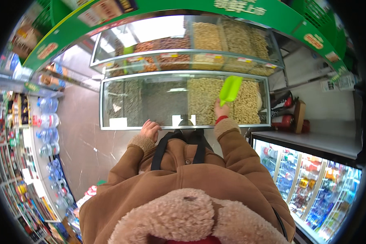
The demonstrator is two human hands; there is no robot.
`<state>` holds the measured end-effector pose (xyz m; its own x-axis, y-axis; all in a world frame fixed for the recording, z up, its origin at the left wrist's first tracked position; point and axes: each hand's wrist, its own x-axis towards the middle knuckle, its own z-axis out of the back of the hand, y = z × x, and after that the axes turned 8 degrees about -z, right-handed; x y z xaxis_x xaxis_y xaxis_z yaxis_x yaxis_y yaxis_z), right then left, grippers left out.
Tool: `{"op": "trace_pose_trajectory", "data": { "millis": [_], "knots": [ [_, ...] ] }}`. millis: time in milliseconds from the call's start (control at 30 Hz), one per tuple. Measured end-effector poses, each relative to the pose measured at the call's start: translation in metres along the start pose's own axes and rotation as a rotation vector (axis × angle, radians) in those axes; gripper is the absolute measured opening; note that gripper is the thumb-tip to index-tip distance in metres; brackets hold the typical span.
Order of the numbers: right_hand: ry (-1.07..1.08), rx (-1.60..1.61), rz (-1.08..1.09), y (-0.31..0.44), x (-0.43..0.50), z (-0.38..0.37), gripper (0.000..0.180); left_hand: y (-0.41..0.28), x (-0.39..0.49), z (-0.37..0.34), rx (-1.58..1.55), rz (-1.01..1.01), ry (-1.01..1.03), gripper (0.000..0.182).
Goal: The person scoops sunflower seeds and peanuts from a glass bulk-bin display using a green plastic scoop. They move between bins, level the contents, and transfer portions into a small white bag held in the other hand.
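Observation:
My right hand (pixel 222 110) grips the handle of a bright green plastic scoop (pixel 231 89). The scoop's blade points away from me, above pale nuts or similar dry snacks (pixel 247 105) in the right part of the near display bin; it looks empty. Glass panels framed in metal (pixel 134 126) make up this bin. Near its front edge lies my left hand (pixel 151 129), fingers loosely bent and nothing in them; whether it touches the frame I cannot tell. Dark seeds (pixel 164 97) fill the bin's left compartments, seen through reflecting glass.
Behind stands a higher glass case (pixel 186 55) of nuts with price tags. A green sign board (pixel 170 9) arches over it. To my right are a lit drinks fridge (pixel 308 183) and red fire extinguishers (pixel 283 120). Large water bottles (pixel 48 120) line the left side.

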<state>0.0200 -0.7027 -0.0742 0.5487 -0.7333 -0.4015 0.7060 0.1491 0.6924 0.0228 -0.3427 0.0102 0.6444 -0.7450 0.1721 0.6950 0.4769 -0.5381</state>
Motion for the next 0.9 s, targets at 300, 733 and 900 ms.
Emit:
{"op": "trace_pose_trajectory", "data": {
  "millis": [300, 733, 900],
  "knots": [
    [0.248, 0.478, -0.046, -0.008, -0.003, -0.043, 0.022, 0.012, -0.023, 0.003, 0.016, 0.038, -0.08, 0.021],
    [0.559, 0.27, 0.205, 0.001, -0.014, -0.079, 0.03, 0.015, 0.002, -0.012, -0.037, -0.039, -0.051, 0.022],
    [0.619, 0.159, 0.071, 0.013, -0.006, -0.064, 0.03, 0.0, 0.035, -0.025, -0.05, -0.098, -0.019, 0.024]
  ]
}}
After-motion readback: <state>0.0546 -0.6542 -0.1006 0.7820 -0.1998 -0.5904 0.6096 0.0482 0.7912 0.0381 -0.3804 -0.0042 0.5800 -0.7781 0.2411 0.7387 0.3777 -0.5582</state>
